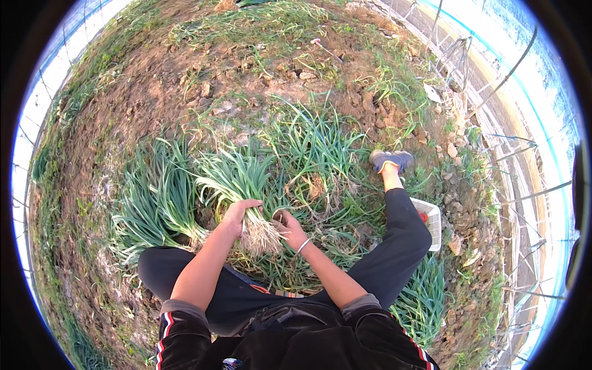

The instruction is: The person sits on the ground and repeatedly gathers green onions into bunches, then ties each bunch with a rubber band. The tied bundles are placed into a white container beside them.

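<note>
My left hand [238, 218] is closed around the lower stems of a bunch of leafy green alliums [241, 178]. Their leaves fan away from me, and a mass of pale roots [260, 237] hangs towards my lap. At the right side of those roots is my right hand [290, 230], its fingers bent and a bracelet on the wrist. Whether it pinches a leaf or a root is hidden. Left of the held bunch, more alliums [159, 199] lie in a pile with their roots towards me. A looser heap of alliums [317, 143] with tangled roots lies beyond my right hand.
A white plastic basket [434, 226] with something red inside stands beside my right knee. Below it lie more green leaves [423, 296]. My shoe [391, 160] rests on the soil at right. Leaf scraps [296, 268] cover the ground between my legs. Thin poles [506, 76] line the plastic-sheeted right edge.
</note>
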Tool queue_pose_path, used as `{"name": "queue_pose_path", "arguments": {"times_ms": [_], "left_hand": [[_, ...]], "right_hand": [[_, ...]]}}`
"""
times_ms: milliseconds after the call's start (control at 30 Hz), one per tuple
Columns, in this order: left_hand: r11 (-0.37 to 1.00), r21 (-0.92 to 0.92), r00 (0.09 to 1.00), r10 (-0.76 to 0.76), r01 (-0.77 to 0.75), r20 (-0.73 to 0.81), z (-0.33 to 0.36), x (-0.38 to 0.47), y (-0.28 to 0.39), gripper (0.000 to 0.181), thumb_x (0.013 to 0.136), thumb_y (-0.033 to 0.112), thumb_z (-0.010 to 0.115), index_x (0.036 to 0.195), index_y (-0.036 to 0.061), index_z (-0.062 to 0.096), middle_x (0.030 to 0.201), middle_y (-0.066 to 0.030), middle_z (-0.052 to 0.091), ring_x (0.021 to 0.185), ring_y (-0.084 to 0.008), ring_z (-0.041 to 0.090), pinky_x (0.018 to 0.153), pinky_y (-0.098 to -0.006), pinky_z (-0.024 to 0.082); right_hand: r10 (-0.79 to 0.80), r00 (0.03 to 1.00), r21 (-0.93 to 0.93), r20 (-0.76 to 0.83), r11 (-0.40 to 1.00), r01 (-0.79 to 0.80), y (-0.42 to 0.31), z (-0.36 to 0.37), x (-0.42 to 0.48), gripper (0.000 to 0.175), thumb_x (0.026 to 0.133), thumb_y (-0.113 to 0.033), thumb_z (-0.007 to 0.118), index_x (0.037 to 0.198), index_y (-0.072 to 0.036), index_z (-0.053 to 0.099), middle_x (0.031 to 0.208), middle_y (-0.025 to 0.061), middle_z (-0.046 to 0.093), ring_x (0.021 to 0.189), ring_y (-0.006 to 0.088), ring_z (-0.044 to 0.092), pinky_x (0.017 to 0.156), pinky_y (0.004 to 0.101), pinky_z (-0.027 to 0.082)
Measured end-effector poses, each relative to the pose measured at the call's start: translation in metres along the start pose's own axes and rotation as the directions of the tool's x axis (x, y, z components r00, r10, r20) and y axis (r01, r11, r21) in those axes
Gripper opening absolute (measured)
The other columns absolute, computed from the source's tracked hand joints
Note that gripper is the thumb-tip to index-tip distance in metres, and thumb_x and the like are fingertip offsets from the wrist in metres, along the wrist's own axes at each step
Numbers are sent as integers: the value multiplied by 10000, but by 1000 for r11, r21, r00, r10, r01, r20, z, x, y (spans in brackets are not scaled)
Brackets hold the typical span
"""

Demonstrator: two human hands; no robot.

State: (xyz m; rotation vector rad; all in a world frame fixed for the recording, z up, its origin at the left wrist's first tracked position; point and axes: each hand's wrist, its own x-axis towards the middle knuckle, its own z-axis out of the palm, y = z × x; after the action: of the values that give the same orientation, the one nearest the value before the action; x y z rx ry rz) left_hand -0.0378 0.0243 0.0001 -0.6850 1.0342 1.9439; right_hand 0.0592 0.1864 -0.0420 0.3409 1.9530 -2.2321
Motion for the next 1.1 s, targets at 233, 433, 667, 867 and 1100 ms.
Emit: {"name": "queue_pose_path", "arguments": {"times_ms": [233,433,667,867,1100], "left_hand": [[986,-39,986,164,-165,-28,3,-14,13,139,768,6,635,902,-16,604,701,-104,629,587,-211,619,569,-321,546],[923,-327,972,230,-204,42,-4,-25,39,124,775,-15,643,885,-12,585,682,-86,620,580,-185,614,557,-307,545],[981,-136,990,142,-138,24,12,-20,12,153,795,-18,600,935,-35,540,707,-108,581,596,-197,598,547,-324,543],[933,-266,965,259,-243,26,-9,-21,36,131,789,9,618,913,-21,583,693,-96,615,612,-203,616,604,-315,549],[933,-304,976,213,-190,43,-1,-15,24,129,787,-51,595,879,-19,512,717,-90,555,586,-180,581,572,-318,547]], "right_hand": [[-260,914,-366,-312,920,137,14,-17,-6,245,868,-158,634,727,5,518,616,50,518,555,148,475,535,323,394],[189,939,-804,-286,485,-342,0,-69,-30,391,823,-405,646,826,-14,633,798,192,630,747,337,623,707,415,501],[-204,968,-454,149,855,250,-38,-4,7,344,844,-104,662,1171,-25,589,902,126,646,705,169,613,642,304,497],[138,985,-806,100,592,-1,5,-39,-29,240,775,-270,663,821,-37,695,816,183,665,776,353,640,764,428,515],[-112,993,-547,26,830,108,-3,-61,-28,408,944,-352,474,1137,-17,604,1005,183,667,963,300,643,793,398,495]]}}
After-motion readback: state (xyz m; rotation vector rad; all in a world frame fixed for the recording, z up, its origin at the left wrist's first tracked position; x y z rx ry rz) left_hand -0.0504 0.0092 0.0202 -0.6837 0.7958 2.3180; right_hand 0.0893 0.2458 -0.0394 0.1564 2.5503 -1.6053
